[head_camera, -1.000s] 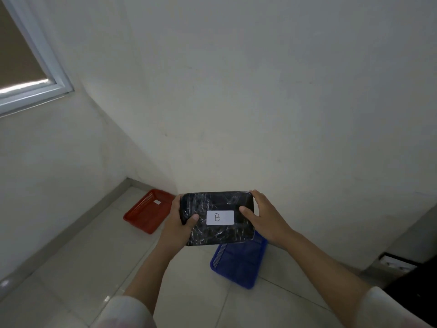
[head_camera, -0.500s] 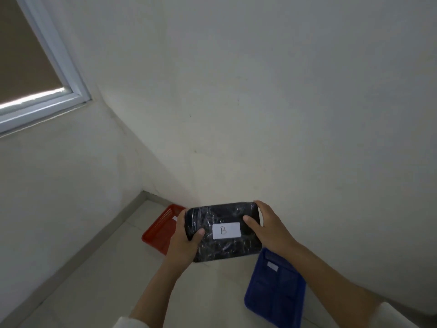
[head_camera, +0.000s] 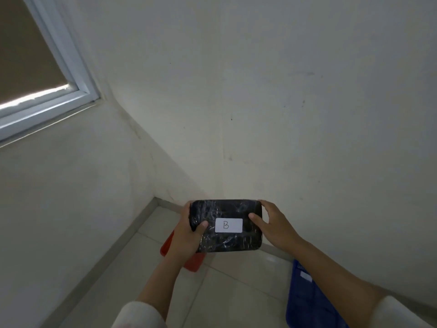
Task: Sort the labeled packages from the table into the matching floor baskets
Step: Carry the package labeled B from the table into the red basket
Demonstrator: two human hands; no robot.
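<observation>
A black plastic-wrapped package point(head_camera: 224, 240) with a white label marked "B" is held flat in front of me. My left hand point(head_camera: 186, 235) grips its left end and my right hand point(head_camera: 272, 227) grips its right end. On the floor below, a red basket point(head_camera: 192, 261) is mostly hidden behind the package and my left hand. A blue basket point(head_camera: 307, 301) with a small white tag lies at the lower right, partly covered by my right forearm.
White walls meet in a corner just ahead, with a grey skirting along the tiled floor point(head_camera: 236, 294). A window point(head_camera: 35, 74) with a white frame is at the upper left.
The view has swung left and upward: the window fills more of the upper left, the red basket slid behind the package, and the blue basket moved to the lower right.
</observation>
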